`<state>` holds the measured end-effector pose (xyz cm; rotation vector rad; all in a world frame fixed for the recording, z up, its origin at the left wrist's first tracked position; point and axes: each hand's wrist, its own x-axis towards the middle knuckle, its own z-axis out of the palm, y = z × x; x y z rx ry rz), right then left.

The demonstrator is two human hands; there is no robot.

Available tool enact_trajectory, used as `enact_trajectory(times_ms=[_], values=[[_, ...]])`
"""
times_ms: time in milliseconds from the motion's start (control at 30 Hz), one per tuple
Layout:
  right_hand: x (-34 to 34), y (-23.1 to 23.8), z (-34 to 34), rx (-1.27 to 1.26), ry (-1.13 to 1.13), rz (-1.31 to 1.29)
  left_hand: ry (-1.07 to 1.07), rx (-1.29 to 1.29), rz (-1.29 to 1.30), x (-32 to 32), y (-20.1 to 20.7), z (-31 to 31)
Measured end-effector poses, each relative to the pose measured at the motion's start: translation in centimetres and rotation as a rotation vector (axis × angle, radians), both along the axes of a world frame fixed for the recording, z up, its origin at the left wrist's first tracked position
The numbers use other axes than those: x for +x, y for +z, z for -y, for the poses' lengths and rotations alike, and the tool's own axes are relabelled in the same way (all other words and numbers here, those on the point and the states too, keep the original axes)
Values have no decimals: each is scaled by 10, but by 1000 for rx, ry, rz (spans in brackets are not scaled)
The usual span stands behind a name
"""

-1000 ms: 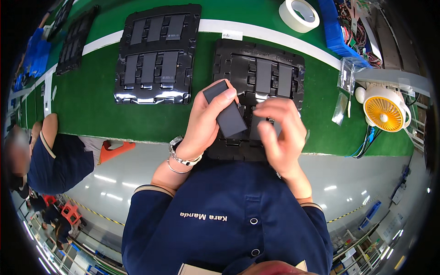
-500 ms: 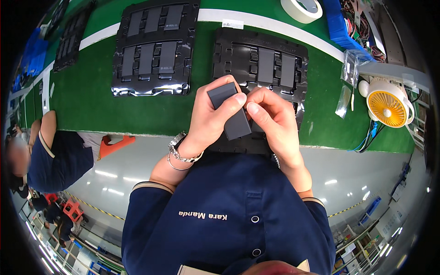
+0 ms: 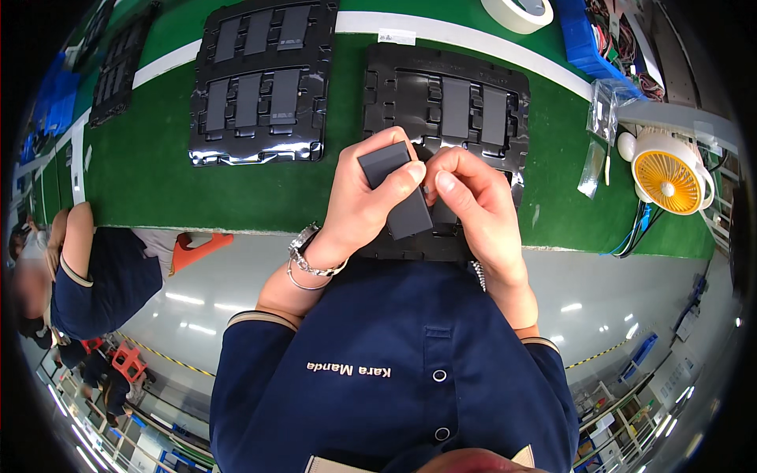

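Observation:
My left hand (image 3: pixel 367 189) is closed around a flat black rectangular block (image 3: pixel 411 214), its thumb lying across the upper face. The block is tilted, with its lower end angled to the right. Beside its right edge is my right hand (image 3: pixel 482 206), thumb and curled fingers drawn together close to the left thumb's tip. Whatever the right fingers pinch, if anything, is hidden. Just beyond both hands lies a black moulded tray (image 3: pixel 402 91), partly covered by them. Similar dark blocks (image 3: pixel 456 110) sit in its slots.
A second black tray (image 3: pixel 201 146) with several blocks lies to the left on the green table (image 3: pixel 142 189). At the right are a white and yellow fan (image 3: pixel 668 188), clear plastic bags (image 3: pixel 591 169) and a blue bin (image 3: pixel 587 47) of wires. A tape roll (image 3: pixel 516 14) lies at the back. A co-worker (image 3: pixel 102 276) sits at left.
My right thumb and fingers have shifted slightly right, away from the block's edge. My left hand keeps the block in nearly the same position. The co-worker at left has moved a little.

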<state>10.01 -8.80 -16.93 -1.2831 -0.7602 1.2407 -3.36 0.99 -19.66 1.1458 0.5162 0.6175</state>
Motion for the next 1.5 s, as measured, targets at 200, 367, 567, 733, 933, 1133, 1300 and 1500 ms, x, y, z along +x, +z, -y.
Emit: enact_trajectory(times_ms=[200,367,567,733,933,1133,1300,1500], values=[[6,-1,3,-62,84,45,-22,-8,-9,0,-2,1],[15,-10,-1,20,63,7,-29,-80,-106,2,-3,1],[44,-14,-9,-8,10,926,-166,8,-172,-2,2,-20],[61,-22,-16,107,48,1503,-294,199,-322,1,9,-47],[57,-13,-16,168,38,772,-299,81,-193,3,1,-48],[44,-14,-12,0,161,116,-333,-6,-169,9,5,-33],[38,-10,-6,-46,69,540,-269,279,-406,9,16,-26],[50,-16,-7,49,90,231,-357,63,-180,10,8,-36]])
